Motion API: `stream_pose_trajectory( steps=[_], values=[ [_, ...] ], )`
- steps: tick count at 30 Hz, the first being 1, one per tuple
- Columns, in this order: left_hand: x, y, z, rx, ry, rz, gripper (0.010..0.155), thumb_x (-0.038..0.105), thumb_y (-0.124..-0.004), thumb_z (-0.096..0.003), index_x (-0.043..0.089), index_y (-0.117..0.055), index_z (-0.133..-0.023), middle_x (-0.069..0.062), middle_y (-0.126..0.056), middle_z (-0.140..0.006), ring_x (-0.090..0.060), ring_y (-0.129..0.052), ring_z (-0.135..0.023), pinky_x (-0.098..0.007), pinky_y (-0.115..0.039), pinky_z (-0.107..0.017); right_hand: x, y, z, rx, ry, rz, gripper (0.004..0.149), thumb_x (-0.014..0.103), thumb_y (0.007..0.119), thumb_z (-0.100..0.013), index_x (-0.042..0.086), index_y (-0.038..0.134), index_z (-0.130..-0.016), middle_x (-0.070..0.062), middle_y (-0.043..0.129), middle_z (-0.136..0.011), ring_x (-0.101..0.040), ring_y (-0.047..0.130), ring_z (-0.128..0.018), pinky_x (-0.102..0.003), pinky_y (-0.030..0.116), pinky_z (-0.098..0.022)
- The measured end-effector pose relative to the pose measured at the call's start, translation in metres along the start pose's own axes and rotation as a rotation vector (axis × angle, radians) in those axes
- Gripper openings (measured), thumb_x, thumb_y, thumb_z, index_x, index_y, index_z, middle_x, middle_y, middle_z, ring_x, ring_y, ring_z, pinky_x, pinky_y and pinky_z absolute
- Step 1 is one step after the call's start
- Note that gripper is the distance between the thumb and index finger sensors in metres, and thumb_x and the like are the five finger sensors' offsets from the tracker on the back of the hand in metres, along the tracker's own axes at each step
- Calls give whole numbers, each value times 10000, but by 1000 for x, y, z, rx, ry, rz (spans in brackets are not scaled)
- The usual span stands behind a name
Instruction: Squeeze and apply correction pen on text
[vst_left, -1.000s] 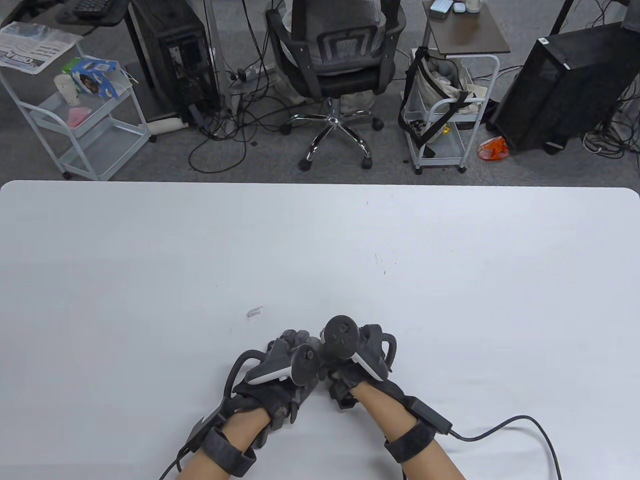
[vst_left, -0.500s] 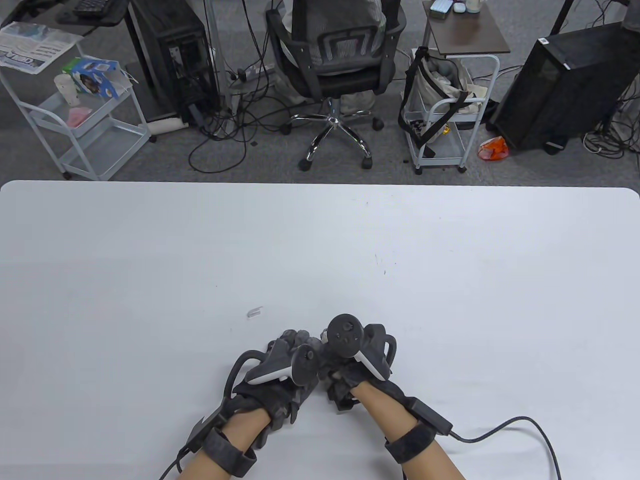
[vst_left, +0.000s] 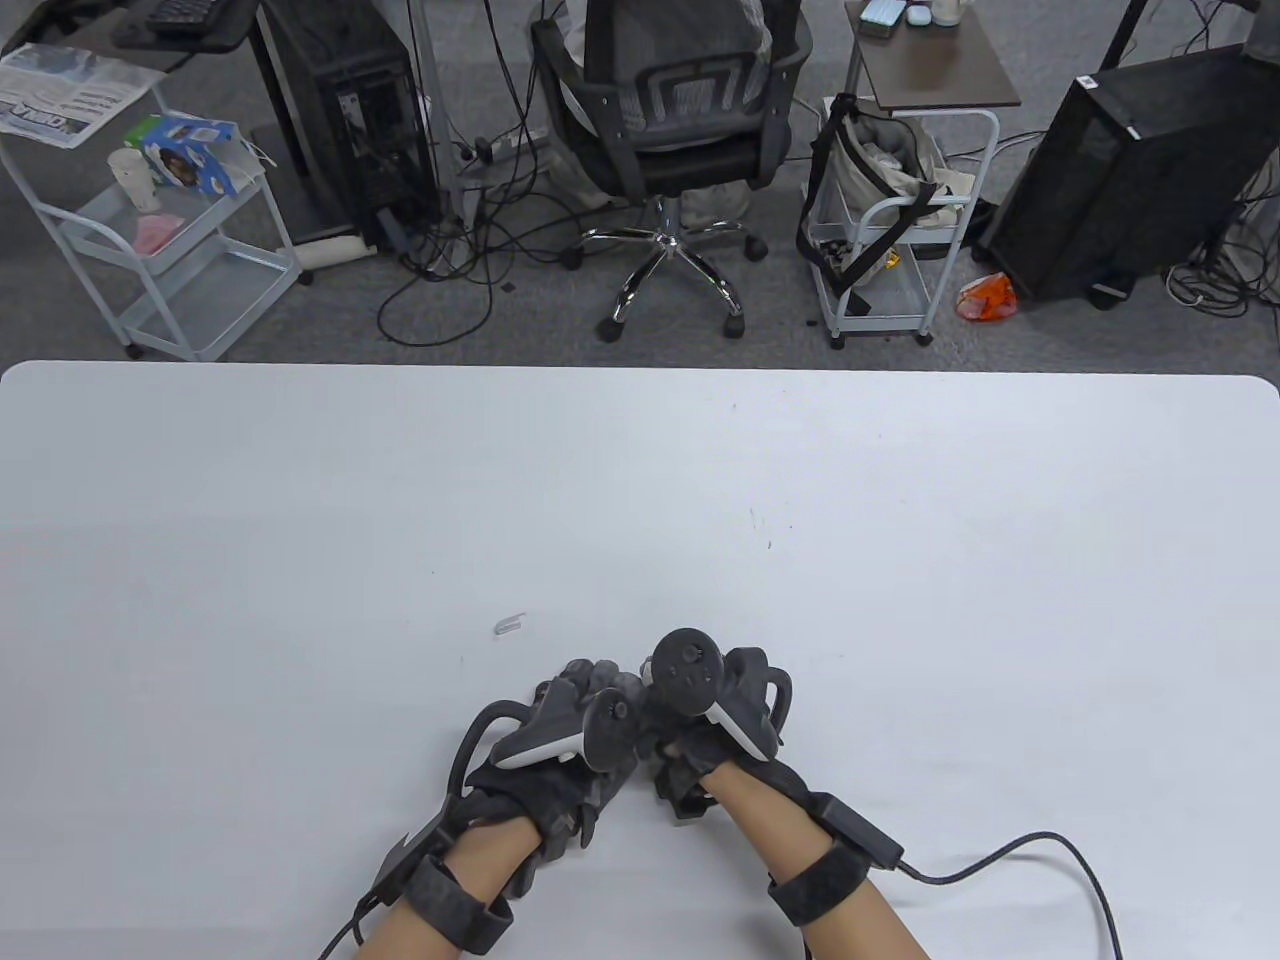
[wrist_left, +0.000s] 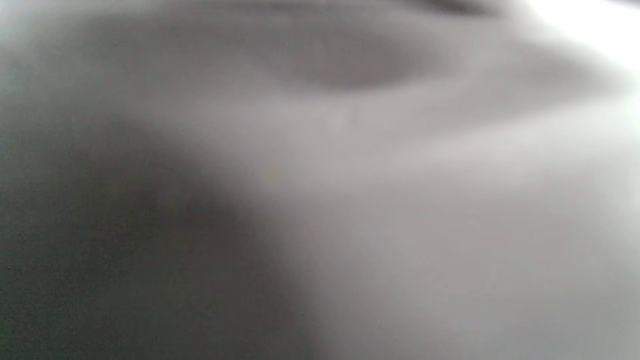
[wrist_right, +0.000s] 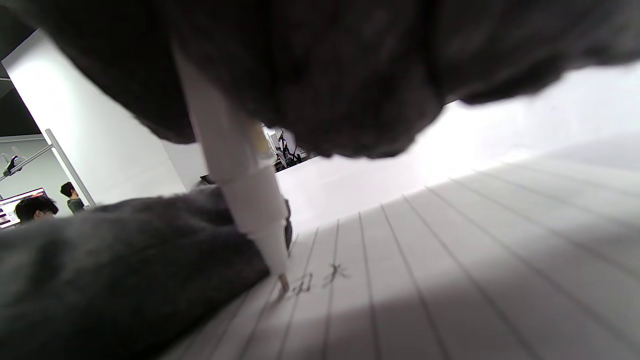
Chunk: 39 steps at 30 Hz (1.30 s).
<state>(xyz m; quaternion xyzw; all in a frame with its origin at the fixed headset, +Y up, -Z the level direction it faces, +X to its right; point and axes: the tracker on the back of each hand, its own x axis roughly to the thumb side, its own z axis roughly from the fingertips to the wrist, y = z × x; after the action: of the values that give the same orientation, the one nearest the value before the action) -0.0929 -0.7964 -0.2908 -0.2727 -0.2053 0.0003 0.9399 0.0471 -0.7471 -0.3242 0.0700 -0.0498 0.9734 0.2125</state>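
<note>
In the right wrist view my right hand's fingers (wrist_right: 325, 75) grip a white correction pen (wrist_right: 240, 190). It is held steeply, and its tip (wrist_right: 284, 286) touches lined paper (wrist_right: 425, 260) just left of a few handwritten characters (wrist_right: 320, 279). My left hand (wrist_right: 125, 265) rests on the paper right beside the tip. In the table view both hands sit close together near the front edge, with the left hand (vst_left: 575, 735) and the right hand (vst_left: 700, 715) touching. The trackers hide the pen and the fingers there. The left wrist view is a grey blur.
A small clear pen cap (vst_left: 509, 625) lies on the white table (vst_left: 900, 520), a short way beyond my left hand. A black cable (vst_left: 1040, 850) runs from my right wrist towards the front right. An office chair and carts stand on the floor beyond the far edge.
My right hand has shifted very slightly over the paper. My left hand has stayed still.
</note>
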Motion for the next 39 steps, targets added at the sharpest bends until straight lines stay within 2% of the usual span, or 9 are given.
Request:
stream_pose_trajectory(
  steps=[3, 6, 11, 15, 19, 30, 39],
  values=[
    [0, 0, 0, -1, 1, -2, 725, 547, -438, -499, 253, -58, -1042, -39, 32, -1151, -321, -44, -1097, -505, -194, -797, 0, 0, 0, -8, -5, 4, 349, 475, 857, -389, 135, 930, -364, -82, 1007, -225, -286, 928, -131, -469, 837, -317],
    [0, 0, 0, -1, -2, 0, 726, 547, -438, -501, 253, -56, -1043, -38, 34, -1152, -321, -42, -1098, -506, -193, -797, 1, 0, 0, 36, -26, -11, 348, 470, 862, -386, 130, 932, -354, -84, 1006, -211, -288, 926, -117, -471, 838, -304],
    [0, 0, 0, -3, 1, -3, 727, 548, -435, -499, 253, -52, -1041, -38, 37, -1151, -321, -39, -1097, -506, -191, -797, 0, 0, -1, -8, -7, 7, 349, 479, 857, -388, 138, 930, -364, -79, 1008, -228, -285, 930, -134, -467, 838, -320],
    [0, 0, 0, -3, 0, -2, 726, 548, -435, -499, 253, -51, -1041, -38, 39, -1150, -321, -38, -1097, -507, -189, -797, 1, 0, -2, 44, -27, -5, 348, 471, 861, -388, 131, 930, -359, -83, 1007, -220, -288, 927, -125, -471, 837, -311],
    [0, 0, 0, -4, 1, -4, 727, 548, -434, -498, 252, -50, -1041, -38, 39, -1150, -323, -37, -1097, -507, -189, -796, 0, 0, -1, 0, -11, 6, 350, 476, 857, -390, 135, 929, -364, -82, 1008, -228, -287, 930, -135, -469, 838, -320],
    [1, 0, 0, -4, 2, -7, 727, 547, -433, -498, 251, -50, -1041, -39, 39, -1150, -324, -39, -1097, -509, -190, -797, 0, -1, -1, -18, -14, 42, 346, 474, 858, -390, 137, 929, -358, -81, 1007, -219, -284, 929, -126, -465, 841, -313],
    [1, -1, 0, -5, 1, -7, 727, 547, -432, -497, 252, -47, -1040, -40, 42, -1149, -325, -35, -1097, -509, -188, -797, -2, -2, -1, 29, -23, 14, 346, 466, 865, -384, 129, 932, -344, -83, 1007, -201, -287, 927, -108, -469, 842, -298]
  ],
)
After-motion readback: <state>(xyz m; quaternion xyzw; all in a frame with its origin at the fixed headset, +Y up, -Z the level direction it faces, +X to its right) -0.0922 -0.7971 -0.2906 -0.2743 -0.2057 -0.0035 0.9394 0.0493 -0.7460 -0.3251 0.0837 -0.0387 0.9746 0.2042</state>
